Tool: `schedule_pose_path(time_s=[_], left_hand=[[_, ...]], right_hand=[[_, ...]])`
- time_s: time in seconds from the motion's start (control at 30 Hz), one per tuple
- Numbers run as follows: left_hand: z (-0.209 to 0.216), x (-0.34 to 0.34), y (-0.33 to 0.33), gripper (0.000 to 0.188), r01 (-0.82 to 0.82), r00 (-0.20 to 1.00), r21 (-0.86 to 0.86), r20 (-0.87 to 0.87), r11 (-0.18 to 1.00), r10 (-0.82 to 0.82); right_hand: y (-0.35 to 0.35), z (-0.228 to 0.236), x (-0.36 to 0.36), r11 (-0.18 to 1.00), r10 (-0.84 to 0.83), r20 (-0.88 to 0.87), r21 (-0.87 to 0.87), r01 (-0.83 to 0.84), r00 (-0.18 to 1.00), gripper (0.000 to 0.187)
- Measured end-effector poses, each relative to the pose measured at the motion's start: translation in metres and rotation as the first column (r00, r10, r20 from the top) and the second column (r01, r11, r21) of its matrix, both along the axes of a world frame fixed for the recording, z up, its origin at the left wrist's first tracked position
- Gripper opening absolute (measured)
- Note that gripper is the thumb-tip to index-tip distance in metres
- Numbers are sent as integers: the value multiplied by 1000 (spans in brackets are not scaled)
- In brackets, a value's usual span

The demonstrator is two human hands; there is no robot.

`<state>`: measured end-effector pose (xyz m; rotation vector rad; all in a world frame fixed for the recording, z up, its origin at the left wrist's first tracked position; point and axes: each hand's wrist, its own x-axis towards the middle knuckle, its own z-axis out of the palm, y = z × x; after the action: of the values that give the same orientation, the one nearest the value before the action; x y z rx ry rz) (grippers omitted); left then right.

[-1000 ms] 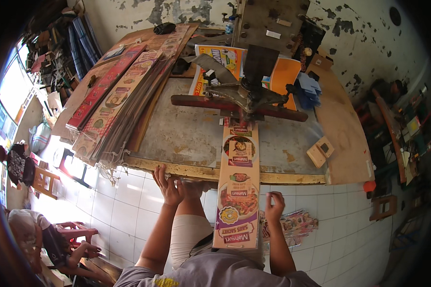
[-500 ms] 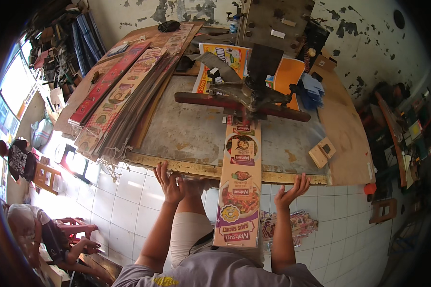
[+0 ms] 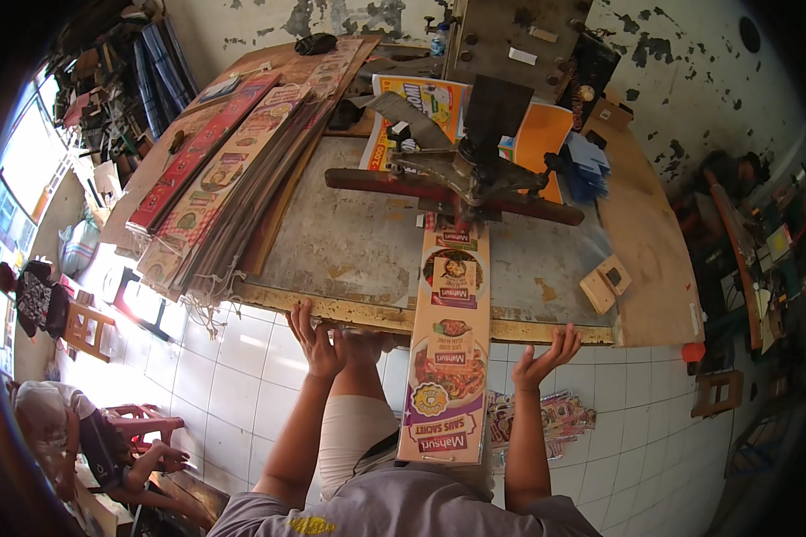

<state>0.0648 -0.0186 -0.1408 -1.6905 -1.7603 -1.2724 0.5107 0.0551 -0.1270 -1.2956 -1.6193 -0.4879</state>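
A long printed cardboard strip [image 3: 448, 313] in beige, with food pictures, runs from beneath the metal press head [image 3: 470, 174] over the table's front edge toward my body. The press head carries a dark red crossbar [image 3: 381, 183]. Left of the strip, my left hand [image 3: 318, 347] rests its outstretched fingers against the worn wooden front edge [image 3: 367, 320] of the table. On the other side, my right hand [image 3: 546, 356] is at the same edge, palm up and fingers extended. Neither hand holds anything, and both are apart from the strip.
Stacks of long printed strips [image 3: 219, 174] lie along the table's left side. A small wooden block [image 3: 604, 284] sits at the right, with blue pieces [image 3: 587, 163] farther back. More printed packaging [image 3: 546, 421] lies on the floor. Another person [image 3: 90, 438] is at the lower left.
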Motion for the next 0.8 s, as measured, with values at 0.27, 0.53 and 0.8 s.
schedule_pose_path(time_s=[0.27, 0.53, 0.8], left_hand=[[-3, -2, 0, 16, -1, 1000, -5, 1, 1000, 1], [-5, -2, 0, 18, -3, 1000, -9, 5, 1000, 3], [-5, -2, 0, 19, -10, 1000, -10, -1, 1000, 10]], right_hand=[[-1, 3, -2, 1000, 7, -5, -6, -7, 1000, 62], [0, 1, -2, 1000, -4, -16, 3, 4, 1000, 63], [1, 4, -3, 1000, 3, -4, 8, -3, 1000, 61]])
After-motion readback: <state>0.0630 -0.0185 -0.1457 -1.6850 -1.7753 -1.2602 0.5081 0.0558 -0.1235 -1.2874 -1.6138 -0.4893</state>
